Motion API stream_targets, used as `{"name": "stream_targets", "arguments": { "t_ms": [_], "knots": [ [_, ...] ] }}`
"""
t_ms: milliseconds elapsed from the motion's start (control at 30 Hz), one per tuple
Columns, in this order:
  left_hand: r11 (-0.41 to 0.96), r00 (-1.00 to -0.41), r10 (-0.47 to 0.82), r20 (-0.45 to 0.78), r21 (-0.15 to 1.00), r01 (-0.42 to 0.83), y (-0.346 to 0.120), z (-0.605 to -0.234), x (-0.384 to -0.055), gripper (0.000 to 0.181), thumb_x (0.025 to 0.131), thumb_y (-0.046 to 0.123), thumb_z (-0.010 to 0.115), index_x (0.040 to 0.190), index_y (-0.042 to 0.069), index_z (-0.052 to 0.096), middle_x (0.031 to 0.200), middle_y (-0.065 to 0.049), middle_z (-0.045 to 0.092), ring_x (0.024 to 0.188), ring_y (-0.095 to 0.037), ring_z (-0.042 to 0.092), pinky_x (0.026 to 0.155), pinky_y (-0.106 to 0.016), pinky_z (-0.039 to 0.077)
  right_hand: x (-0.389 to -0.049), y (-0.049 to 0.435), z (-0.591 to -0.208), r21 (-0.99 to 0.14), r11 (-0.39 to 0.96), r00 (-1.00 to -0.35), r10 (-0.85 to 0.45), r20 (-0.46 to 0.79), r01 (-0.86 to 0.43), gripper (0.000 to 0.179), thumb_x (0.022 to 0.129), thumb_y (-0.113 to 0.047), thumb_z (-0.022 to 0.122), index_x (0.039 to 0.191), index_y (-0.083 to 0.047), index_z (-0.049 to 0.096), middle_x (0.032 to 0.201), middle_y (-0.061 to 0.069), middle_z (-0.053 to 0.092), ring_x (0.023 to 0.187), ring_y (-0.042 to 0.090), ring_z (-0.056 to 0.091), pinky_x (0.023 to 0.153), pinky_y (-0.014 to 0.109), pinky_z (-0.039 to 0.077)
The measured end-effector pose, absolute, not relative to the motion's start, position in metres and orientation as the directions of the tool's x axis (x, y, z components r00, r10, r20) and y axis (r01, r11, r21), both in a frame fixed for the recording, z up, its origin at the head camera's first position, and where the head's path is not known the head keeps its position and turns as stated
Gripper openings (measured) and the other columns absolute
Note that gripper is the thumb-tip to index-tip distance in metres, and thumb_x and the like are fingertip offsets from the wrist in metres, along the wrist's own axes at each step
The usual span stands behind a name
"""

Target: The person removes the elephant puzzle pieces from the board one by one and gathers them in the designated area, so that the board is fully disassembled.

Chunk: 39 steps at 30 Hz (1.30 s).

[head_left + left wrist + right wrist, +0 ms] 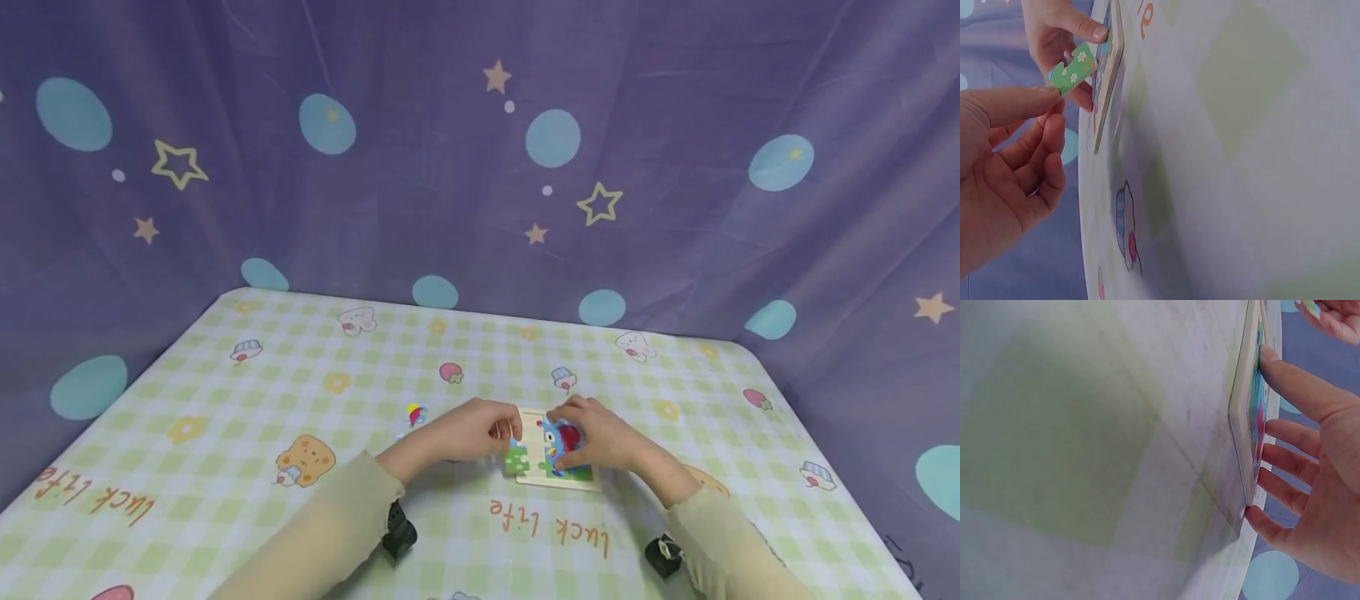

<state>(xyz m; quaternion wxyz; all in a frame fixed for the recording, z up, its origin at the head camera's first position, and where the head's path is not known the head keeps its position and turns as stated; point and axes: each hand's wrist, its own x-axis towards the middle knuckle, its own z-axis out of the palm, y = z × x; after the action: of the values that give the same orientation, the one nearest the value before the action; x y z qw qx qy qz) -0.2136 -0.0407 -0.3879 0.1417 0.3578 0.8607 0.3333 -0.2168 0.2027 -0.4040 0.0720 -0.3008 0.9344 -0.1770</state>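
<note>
My left hand [480, 427] pinches a green jigsaw piece [1074, 70] with white flowers between thumb and fingertips. The piece is tilted and held just over the left side of a shallow wooden puzzle board [532, 479]. In the board's right part are fitted pieces showing a blue and red cartoon animal [569, 437]; bare wood shows on the left. Across those fitted pieces spreads my right hand [606, 435], its thumb and fingertips touching them and the board's edge. In the right wrist view its fingers [1291, 464] are extended and lightly bent.
Another colourful puzzle piece [416, 413] lies beyond my left forearm, with a bit of blue beside it partly hidden by the arm. A green-checked cloth [337, 517] covers the table. Behind the table hangs a purple curtain [450, 192]. Both wrists carry a black camera mount [400, 533].
</note>
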Motion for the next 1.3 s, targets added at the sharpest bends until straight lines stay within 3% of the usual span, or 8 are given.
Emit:
{"name": "stream_targets", "arguments": {
  "t_ms": [367, 1300],
  "knots": [
    [0.524, -0.716, 0.698, -0.032, 0.704, 0.480, -0.078, -0.385, -0.203, 0.013, 0.080, 0.002, 0.059, 0.089, 0.012, 0.061, 0.074, 0.007, 0.057, 0.063, -0.008, 0.053, 0.057, -0.022, 0.045, -0.214, 0.201, -0.403, -0.379, 0.753, -0.807, -0.590, -0.025, -0.538, 0.066, 0.067, -0.041, 0.077, 0.121, -0.008, 0.056, 0.121, 0.009, 0.050, 0.108, 0.028, 0.046, 0.090, 0.045, 0.039],
    [0.544, -0.758, 0.652, -0.037, 0.719, 0.433, -0.150, -0.386, -0.183, 0.011, 0.082, 0.003, 0.061, 0.089, 0.012, 0.060, 0.075, 0.006, 0.056, 0.068, -0.006, 0.050, 0.062, -0.022, 0.044, -0.215, 0.203, -0.405, -0.387, 0.753, -0.812, -0.583, -0.019, -0.531, 0.065, 0.067, -0.041, 0.077, 0.121, -0.009, 0.056, 0.120, 0.007, 0.050, 0.108, 0.027, 0.046, 0.091, 0.046, 0.039]
  ]
}}
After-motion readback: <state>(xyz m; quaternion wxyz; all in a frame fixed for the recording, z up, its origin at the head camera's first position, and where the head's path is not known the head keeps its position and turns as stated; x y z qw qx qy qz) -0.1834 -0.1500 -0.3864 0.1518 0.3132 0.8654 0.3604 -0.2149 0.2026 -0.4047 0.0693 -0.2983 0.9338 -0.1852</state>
